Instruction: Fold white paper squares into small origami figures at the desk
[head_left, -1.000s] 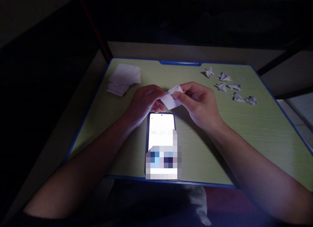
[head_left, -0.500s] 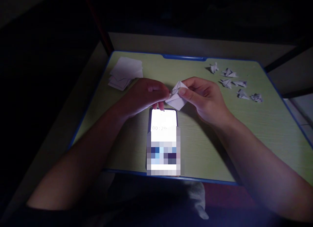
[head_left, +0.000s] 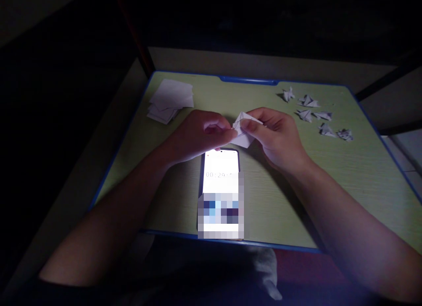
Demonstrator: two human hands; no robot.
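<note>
A small folded piece of white paper (head_left: 243, 140) with crease lines is held up over the table, just beyond the top of a lit phone. My right hand (head_left: 277, 132) grips it from the right, thumb flat on its near face and fingers behind. From the left, my left hand (head_left: 201, 134) pinches the paper's left edge between thumb and index finger; its other fingers are mostly hidden. The phone (head_left: 221, 163) lies below both hands, showing a running timer, with its lower part blurred out.
A stack of white paper sheets (head_left: 173, 94) lies at the table's back left. Several folded paper figures (head_left: 305, 115) sit at the back right. The pale green table (head_left: 132, 174) has a blue rim and a blue handle (head_left: 249, 80) at its far edge. The surroundings are dark.
My left hand has shifted slightly right, and its thumb and index finger now pinch the paper nearer its middle. The paper has turned a little in my right hand.
</note>
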